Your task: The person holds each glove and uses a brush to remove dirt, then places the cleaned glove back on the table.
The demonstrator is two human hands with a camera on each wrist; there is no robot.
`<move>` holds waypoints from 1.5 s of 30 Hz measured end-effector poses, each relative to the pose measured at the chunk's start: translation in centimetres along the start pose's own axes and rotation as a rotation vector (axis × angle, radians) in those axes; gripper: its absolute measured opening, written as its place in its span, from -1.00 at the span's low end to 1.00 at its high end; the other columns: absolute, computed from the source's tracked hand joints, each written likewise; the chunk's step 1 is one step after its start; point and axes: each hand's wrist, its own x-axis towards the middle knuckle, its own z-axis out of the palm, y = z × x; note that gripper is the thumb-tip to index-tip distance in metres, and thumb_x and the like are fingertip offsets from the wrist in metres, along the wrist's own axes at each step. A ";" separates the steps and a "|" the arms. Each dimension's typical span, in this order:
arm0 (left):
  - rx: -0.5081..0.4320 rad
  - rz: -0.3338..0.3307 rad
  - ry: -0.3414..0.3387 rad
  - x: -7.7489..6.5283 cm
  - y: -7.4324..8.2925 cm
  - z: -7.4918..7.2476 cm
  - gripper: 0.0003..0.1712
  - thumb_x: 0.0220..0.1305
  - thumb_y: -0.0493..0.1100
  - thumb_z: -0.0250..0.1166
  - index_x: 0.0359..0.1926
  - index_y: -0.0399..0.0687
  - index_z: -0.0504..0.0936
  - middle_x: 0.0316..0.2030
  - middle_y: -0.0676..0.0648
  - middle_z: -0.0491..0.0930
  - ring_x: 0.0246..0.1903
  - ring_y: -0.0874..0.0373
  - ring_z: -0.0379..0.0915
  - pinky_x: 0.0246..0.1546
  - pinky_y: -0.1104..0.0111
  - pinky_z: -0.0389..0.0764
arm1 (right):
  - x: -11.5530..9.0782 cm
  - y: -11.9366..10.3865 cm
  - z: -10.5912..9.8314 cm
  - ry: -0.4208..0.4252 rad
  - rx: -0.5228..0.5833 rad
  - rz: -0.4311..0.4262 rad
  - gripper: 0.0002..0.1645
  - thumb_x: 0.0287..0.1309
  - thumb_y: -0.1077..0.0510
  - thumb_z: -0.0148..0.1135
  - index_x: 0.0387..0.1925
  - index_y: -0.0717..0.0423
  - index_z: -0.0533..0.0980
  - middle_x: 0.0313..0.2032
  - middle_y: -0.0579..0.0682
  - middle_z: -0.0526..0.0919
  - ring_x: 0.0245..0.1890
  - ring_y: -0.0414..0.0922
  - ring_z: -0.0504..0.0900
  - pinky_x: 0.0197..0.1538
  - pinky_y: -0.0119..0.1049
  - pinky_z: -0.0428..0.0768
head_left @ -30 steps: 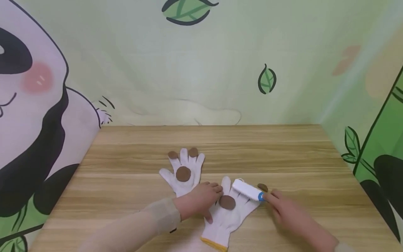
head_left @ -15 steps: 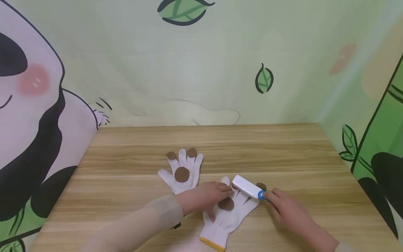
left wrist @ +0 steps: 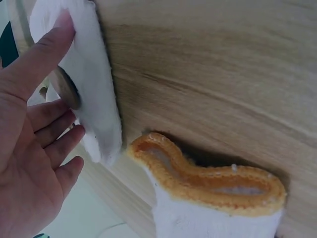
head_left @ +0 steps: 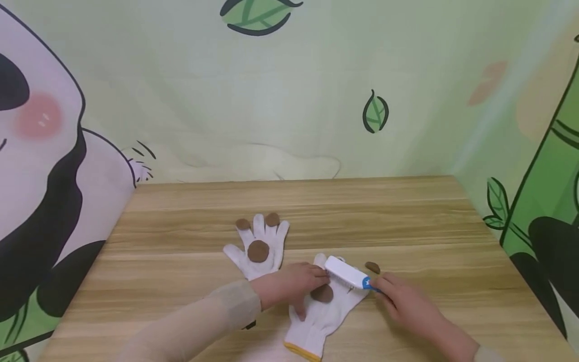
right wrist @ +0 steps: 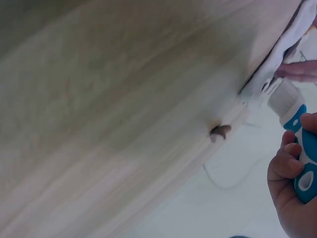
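Observation:
A white knit glove (head_left: 330,314) with an orange cuff lies on the wooden table, a brown disc (head_left: 322,294) on its palm. My left hand (head_left: 291,284) rests on this glove, fingers extended by the disc; its thumb lies on the white fabric in the left wrist view. My right hand (head_left: 407,301) grips the blue-and-white handle (right wrist: 308,178) of a brush (head_left: 346,271). The white brush head lies across the glove's fingers, bristles downward. A second white glove (head_left: 237,256) lies to the left, its lower part hidden behind my left arm.
The second glove carries a brown disc (head_left: 258,251) on its palm and two smaller brown pieces on its fingertips. A loose-looking brown piece (head_left: 372,267) is just beyond the brush. A wall printed with a panda and leaves (head_left: 375,111) stands behind the table (head_left: 407,211).
My left hand has slid slightly right over the glove, partly covering the disc. The brush has shifted a little left across the glove's fingers. The head view has turned slightly.

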 end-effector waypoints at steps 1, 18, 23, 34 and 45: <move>0.003 0.000 0.001 -0.1 0.0 0.0 0.13 -0.14 0.22 0.66 0.45 0.00 0.41 0.45 0.08 0.42 0.46 0.24 0.31 0.48 0.41 0.33 | 0.1 0.1 -0.1 -0.024 0.014 0.029 -0.64 0.04 0.34 0.44 -0.12 -0.01 0.60 -0.33 -0.20 0.55 -0.42 -0.36 0.46 -0.41 -0.42 0.51; 0.027 0.020 0.019 -0.3 -0.3 -0.1 0.12 -0.15 0.23 0.66 0.44 0.02 0.44 0.42 0.10 0.46 0.40 0.27 0.38 0.43 0.45 0.37 | 0.7 0.7 -1.0 -0.037 -0.112 0.132 -0.62 0.05 0.39 0.44 -0.08 0.07 0.63 -0.38 -0.14 0.46 -0.48 -0.34 0.26 -0.50 -0.47 0.36; 0.021 0.013 0.022 -0.2 -0.2 0.3 0.13 -0.16 0.22 0.67 0.45 0.03 0.42 0.41 0.11 0.47 0.39 0.27 0.39 0.43 0.46 0.37 | 0.6 0.5 -0.5 -0.036 -0.123 -0.053 -0.54 -0.11 0.37 0.48 -0.12 -0.02 0.60 -0.43 -0.19 0.39 -0.55 -0.38 0.17 -0.56 -0.51 0.21; 0.014 0.004 0.014 -0.2 -0.2 0.4 0.14 -0.15 0.22 0.66 0.46 0.03 0.41 0.44 0.11 0.44 0.40 0.25 0.39 0.44 0.47 0.36 | 1.1 0.1 -0.5 -0.023 -0.152 0.001 -0.51 -0.07 0.37 0.50 -0.05 0.01 0.62 -0.38 -0.16 0.43 -0.52 -0.37 0.21 -0.58 -0.53 0.24; -0.001 0.006 0.004 -0.4 0.0 0.0 0.11 -0.13 0.20 0.66 0.46 0.03 0.42 0.44 0.10 0.44 0.39 0.22 0.41 0.42 0.47 0.38 | 1.1 0.2 -0.5 0.002 -0.177 0.016 -0.56 -0.07 0.37 0.49 -0.09 0.05 0.63 -0.40 -0.13 0.43 -0.54 -0.34 0.24 -0.57 -0.49 0.29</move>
